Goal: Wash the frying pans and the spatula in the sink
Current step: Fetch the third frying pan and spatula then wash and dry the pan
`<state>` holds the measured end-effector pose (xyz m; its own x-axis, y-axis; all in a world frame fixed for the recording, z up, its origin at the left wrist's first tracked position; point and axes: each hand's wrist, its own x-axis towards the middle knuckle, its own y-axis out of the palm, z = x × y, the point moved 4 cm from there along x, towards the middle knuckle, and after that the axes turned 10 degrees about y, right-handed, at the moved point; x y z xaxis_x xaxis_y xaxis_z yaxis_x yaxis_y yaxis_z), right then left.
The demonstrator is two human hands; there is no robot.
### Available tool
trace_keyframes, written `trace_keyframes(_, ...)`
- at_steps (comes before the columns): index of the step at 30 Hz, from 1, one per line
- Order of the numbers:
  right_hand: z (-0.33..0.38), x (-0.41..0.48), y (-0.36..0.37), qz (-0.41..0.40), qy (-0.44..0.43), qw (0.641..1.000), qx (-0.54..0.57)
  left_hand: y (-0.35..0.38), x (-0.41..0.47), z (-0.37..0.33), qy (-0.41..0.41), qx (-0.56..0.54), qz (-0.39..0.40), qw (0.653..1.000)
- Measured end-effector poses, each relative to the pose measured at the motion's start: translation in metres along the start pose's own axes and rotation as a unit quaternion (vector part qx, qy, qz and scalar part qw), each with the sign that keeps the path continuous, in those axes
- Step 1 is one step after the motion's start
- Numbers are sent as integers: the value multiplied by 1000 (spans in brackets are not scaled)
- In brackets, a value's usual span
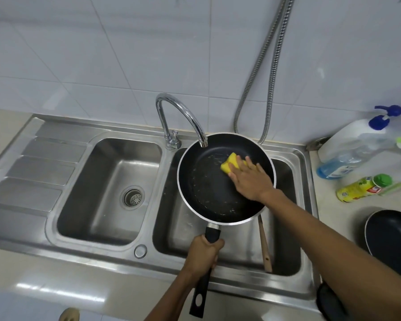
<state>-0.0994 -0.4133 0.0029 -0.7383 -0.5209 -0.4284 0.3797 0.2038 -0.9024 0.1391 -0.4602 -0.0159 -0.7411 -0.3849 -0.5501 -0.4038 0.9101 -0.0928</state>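
A black frying pan (208, 181) with a silver rim hangs over the right basin of the steel sink (287, 278), just under the tap spout. My left hand (203, 253) grips its black handle. My right hand (250, 179) presses a yellow sponge (229, 164) flat against the pan's inside, where soapy water streaks show. A wooden spatula (264, 249) lies in the right basin below the pan, its blade hidden. A second black frying pan (394, 239) rests on the counter at the right edge, partly cut off.
A chrome tap (178, 112) arches over the divider; a metal hose (259, 77) hangs on the tiled wall. The left basin (111, 188) has a drain strainer. Soap bottles (350, 156) and a yellow-green bottle (364, 188) lie on the right counter.
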Motion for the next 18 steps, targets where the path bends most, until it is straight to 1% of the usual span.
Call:
trace_keyframes(3, -7, -51, 17, 3, -8, 999, -31, -1, 3, -3, 5, 3, 3, 1000)
trace_keyframes(6, 25, -80, 30, 26, -50, 998, -22, 1, 5, -5, 11, 13, 5, 1000)
trace_keyframes(8, 49, -67, 28, 26, -70, 997, 5, 2, 4, -8, 15, 23, 8, 1000)
trace_keyframes(11, 67, -21, 10, 18, -66, 997, 30, 1, -3, -8, 8, 20, 15, 1000)
trace_keyframes(15, 34, 19, -19, 6, -11, 1000, 18, -2, -9, -4, -3, 11, 13, 1000)
trace_keyframes(18, -4, 4, -9, -1, 16, 1000, 8, -7, -4, -5, -3, 11, 3, 1000)
